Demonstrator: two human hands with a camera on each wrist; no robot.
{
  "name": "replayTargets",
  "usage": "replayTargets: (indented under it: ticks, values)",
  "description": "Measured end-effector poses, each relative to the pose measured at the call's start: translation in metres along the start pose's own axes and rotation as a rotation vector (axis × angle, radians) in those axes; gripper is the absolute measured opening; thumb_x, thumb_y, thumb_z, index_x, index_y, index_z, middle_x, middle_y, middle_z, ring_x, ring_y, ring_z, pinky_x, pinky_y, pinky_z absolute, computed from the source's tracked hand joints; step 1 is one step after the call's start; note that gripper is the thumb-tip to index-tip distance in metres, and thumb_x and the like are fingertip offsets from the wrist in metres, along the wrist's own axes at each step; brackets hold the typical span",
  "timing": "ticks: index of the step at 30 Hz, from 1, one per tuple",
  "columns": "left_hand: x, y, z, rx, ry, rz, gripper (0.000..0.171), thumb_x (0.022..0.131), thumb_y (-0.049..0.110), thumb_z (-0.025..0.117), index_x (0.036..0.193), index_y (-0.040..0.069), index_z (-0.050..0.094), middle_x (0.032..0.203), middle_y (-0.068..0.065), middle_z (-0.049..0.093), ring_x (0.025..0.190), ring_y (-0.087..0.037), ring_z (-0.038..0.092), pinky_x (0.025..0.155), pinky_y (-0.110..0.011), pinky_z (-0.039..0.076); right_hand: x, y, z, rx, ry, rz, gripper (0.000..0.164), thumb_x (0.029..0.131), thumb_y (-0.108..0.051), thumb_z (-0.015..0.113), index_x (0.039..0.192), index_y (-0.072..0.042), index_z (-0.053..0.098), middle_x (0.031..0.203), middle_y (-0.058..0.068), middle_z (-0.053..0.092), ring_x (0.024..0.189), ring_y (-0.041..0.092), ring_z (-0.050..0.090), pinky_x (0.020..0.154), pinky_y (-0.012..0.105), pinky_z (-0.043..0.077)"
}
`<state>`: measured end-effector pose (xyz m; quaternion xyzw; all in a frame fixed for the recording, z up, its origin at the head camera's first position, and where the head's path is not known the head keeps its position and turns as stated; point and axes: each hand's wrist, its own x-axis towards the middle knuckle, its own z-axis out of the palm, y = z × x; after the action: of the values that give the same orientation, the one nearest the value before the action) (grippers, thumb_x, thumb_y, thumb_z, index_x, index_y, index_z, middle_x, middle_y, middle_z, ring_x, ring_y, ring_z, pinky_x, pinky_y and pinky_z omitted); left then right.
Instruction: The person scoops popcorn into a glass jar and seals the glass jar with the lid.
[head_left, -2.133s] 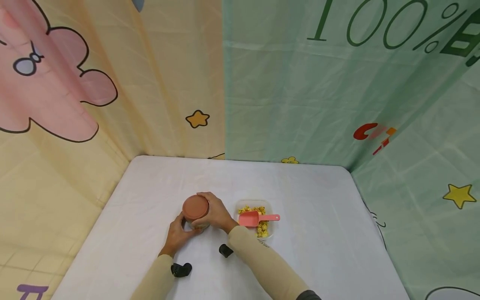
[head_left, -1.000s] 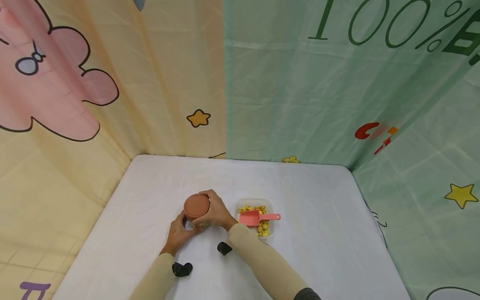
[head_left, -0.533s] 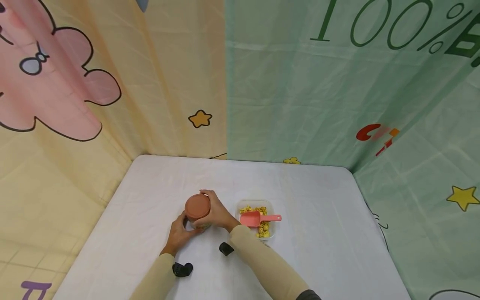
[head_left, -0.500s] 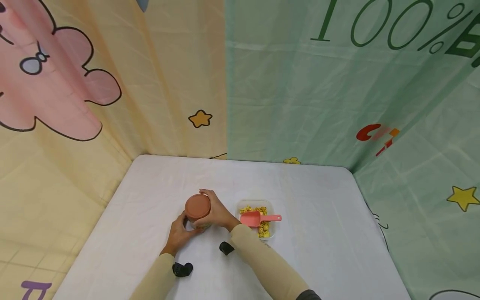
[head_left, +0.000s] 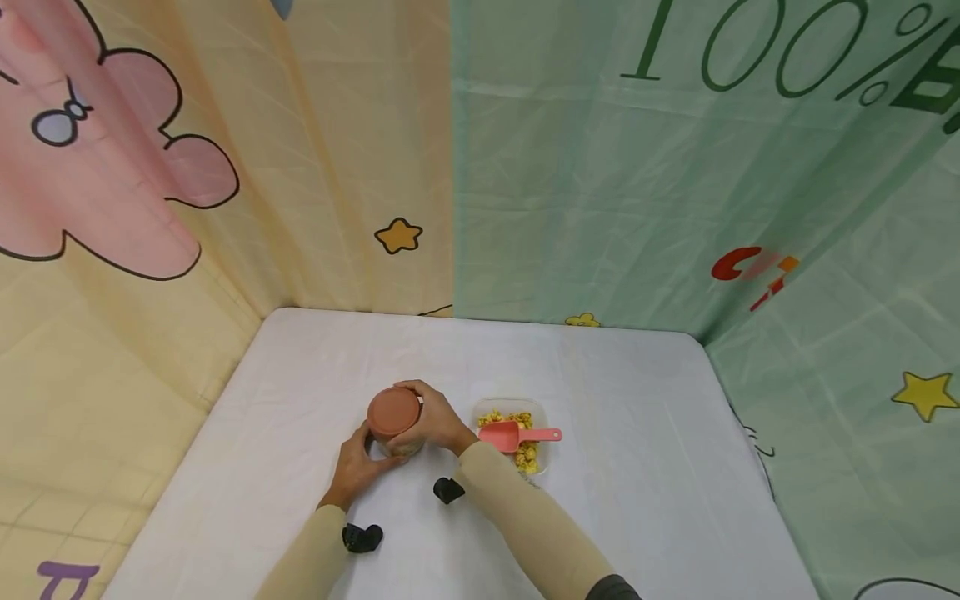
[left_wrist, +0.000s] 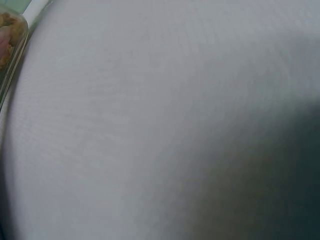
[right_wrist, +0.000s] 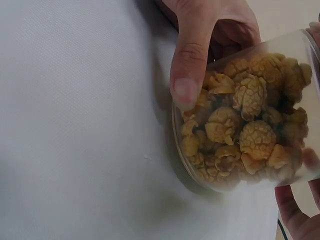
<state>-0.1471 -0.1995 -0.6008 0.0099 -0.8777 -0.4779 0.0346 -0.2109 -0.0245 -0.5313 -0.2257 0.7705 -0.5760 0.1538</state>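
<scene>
A clear jar of popcorn with a reddish-brown lid stands left of the middle of the table. My left hand grips the jar low on its side; in the right wrist view its thumb presses near the jar's base. The fingers and thumb of my right hand curve round the lid from the right. The lid covers the jar's mouth in the head view.
Right of the jar stands a clear plastic box holding popcorn. A pink scoop lies across it, handle over the right rim. White cloth covers the table; printed curtains rise behind and at both sides.
Both hands stay on the jar. My right hand has shifted a little, its fingers slightly farther left along the lid's edge. The box and scoop have not moved.
</scene>
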Motion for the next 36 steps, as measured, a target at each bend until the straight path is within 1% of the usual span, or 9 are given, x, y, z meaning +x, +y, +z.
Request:
replayTargets:
  ticks: [5,10,14,18,20,22,28,32,36]
  values:
    - [0.000,0.001,-0.001,-0.010,0.006,0.007,0.086,0.065,0.020,0.091,0.136,-0.003,0.047,0.135,-0.025,0.052,0.130,-0.040,0.044,0.110,-0.053,0.033,-0.001,-0.001,0.007,-0.049,0.059,0.013,0.088,0.056,-0.014,0.094,0.131,-0.011,0.048,0.124,0.000,0.058,0.111,0.013,0.056,0.096,0.029,0.047]
    - [-0.001,0.000,0.000,-0.006,-0.001,-0.006,0.089,0.065,0.022,0.091,0.137,-0.003,0.045,0.138,-0.025,0.050,0.131,-0.040,0.043,0.111,-0.054,0.032,-0.002,-0.001,0.009,-0.084,0.060,0.005,0.089,0.056,-0.018,0.094,0.130,-0.010,0.046,0.123,0.001,0.056,0.109,0.011,0.056,0.094,0.027,0.048]
    - [-0.001,-0.002,0.000,-0.001,0.002,0.004,0.089,0.065,0.021,0.091,0.138,-0.002,0.045,0.138,-0.024,0.050,0.132,-0.039,0.043,0.110,-0.054,0.032,-0.002,-0.001,0.004,-0.071,-0.004,-0.003,0.091,0.060,-0.018,0.093,0.134,-0.010,0.041,0.127,0.002,0.053,0.113,0.012,0.054,0.097,0.029,0.046]
    - [-0.001,-0.003,0.000,-0.015,0.002,0.026,0.089,0.065,0.019,0.090,0.139,-0.003,0.044,0.140,-0.024,0.048,0.133,-0.040,0.041,0.111,-0.054,0.032,0.000,-0.003,-0.004,-0.065,-0.089,-0.028,0.093,0.064,-0.011,0.090,0.142,-0.012,0.038,0.135,0.003,0.050,0.121,0.015,0.051,0.103,0.033,0.042]
    - [-0.001,-0.003,0.000,-0.022,0.000,0.026,0.090,0.066,0.019,0.090,0.139,-0.003,0.043,0.140,-0.025,0.048,0.133,-0.040,0.041,0.111,-0.054,0.031,0.001,-0.004,-0.007,-0.068,-0.114,-0.035,0.094,0.065,-0.008,0.090,0.144,-0.012,0.039,0.137,0.003,0.050,0.123,0.016,0.050,0.105,0.033,0.041]
    - [-0.001,-0.002,0.000,-0.023,0.002,0.015,0.090,0.065,0.019,0.090,0.139,-0.002,0.043,0.140,-0.024,0.048,0.133,-0.039,0.041,0.111,-0.053,0.031,0.002,-0.004,-0.008,-0.081,-0.119,-0.039,0.093,0.064,-0.008,0.090,0.143,-0.011,0.041,0.137,0.002,0.051,0.123,0.015,0.050,0.105,0.032,0.041]
    - [0.000,-0.003,0.000,-0.018,0.016,-0.013,0.088,0.063,0.020,0.091,0.136,-0.002,0.046,0.137,-0.024,0.051,0.130,-0.039,0.044,0.109,-0.053,0.034,0.004,-0.002,-0.006,-0.124,-0.069,-0.067,0.090,0.061,-0.010,0.092,0.139,-0.009,0.048,0.132,0.000,0.056,0.119,0.012,0.053,0.102,0.030,0.044]
    - [0.000,-0.001,0.000,-0.030,0.008,-0.025,0.087,0.064,0.019,0.091,0.135,-0.002,0.045,0.137,-0.025,0.050,0.131,-0.039,0.043,0.110,-0.054,0.033,0.002,0.000,-0.003,-0.140,-0.026,-0.081,0.088,0.060,-0.014,0.093,0.136,-0.010,0.050,0.129,0.001,0.057,0.115,0.013,0.055,0.100,0.030,0.045]
    - [-0.002,0.000,0.000,-0.029,0.009,-0.037,0.086,0.065,0.020,0.090,0.135,-0.002,0.045,0.138,-0.025,0.050,0.131,-0.039,0.043,0.110,-0.053,0.033,0.000,-0.001,0.002,-0.151,0.018,-0.048,0.087,0.058,-0.018,0.094,0.133,-0.011,0.050,0.125,0.000,0.057,0.111,0.013,0.056,0.096,0.029,0.048]
